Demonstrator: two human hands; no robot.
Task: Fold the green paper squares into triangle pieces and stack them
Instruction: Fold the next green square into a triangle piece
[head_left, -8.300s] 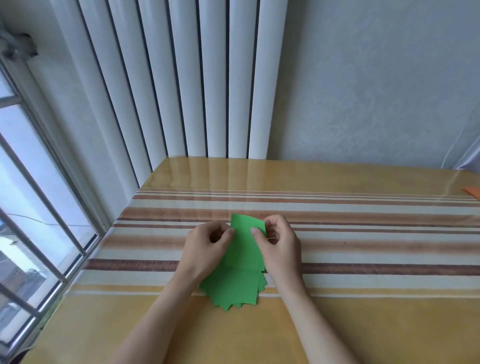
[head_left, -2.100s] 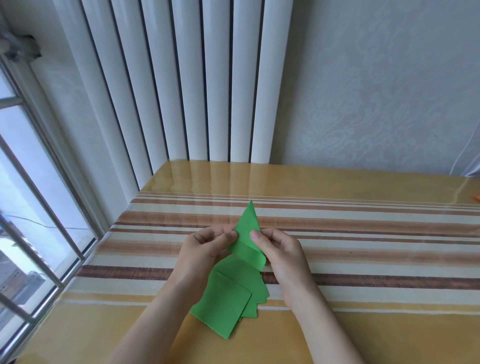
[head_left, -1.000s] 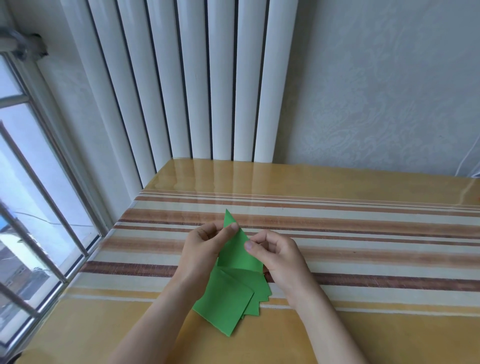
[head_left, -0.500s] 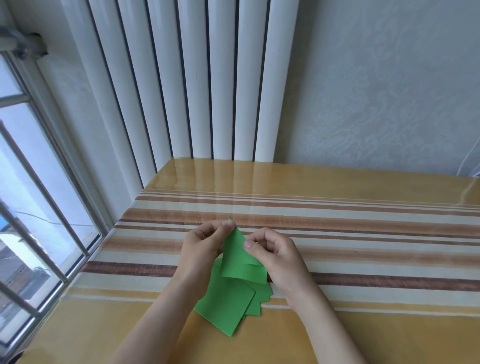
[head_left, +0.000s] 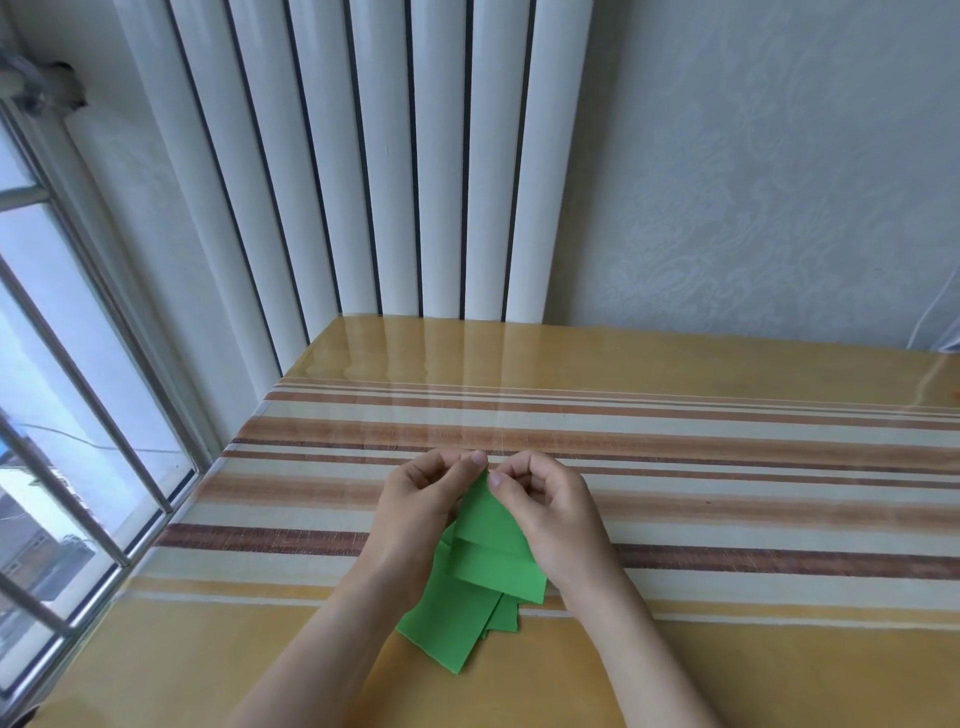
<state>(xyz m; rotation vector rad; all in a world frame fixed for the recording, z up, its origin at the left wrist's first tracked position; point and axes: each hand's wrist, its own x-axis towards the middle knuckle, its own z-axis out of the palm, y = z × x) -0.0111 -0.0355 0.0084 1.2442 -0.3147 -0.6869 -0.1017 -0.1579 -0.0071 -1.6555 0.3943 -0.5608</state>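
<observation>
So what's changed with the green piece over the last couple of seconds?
The tall tip of the folded piece has been brought down; left hand and right hand now pinch its top together. The paper pile still lies on the table.

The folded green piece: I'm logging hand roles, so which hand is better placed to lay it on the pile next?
Probably the left hand. Both hands pinch the folded green piece at its tip, but the pile extends further toward the left forearm, while the right hand sits beside it.
</observation>
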